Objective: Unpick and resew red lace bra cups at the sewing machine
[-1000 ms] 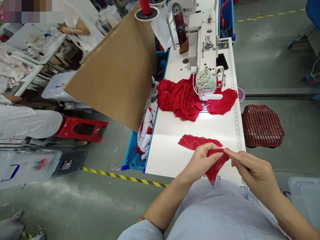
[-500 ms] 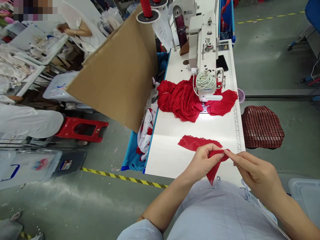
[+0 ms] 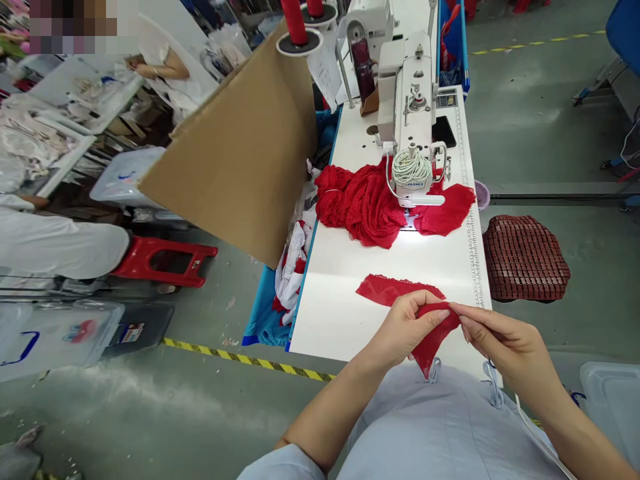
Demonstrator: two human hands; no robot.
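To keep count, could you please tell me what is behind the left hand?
A red lace-edged strip, partly covered by the left hand; whether it joins the held red fabric is hidden.

Worn on the head, looking forward and down from above the left hand (image 3: 404,328) and right hand (image 3: 510,341), both near. Facing along the white table (image 3: 333,293) toward the sewing machine (image 3: 410,100), farther off.

JUKI lettering (image 3: 415,185) on white sewing machine (image 3: 405,83), partly behind coiled cord (image 3: 411,167), marks on hanging paper (image 3: 323,75), ruler strip (image 3: 475,257) and bin label (image 3: 132,333) unreadably small
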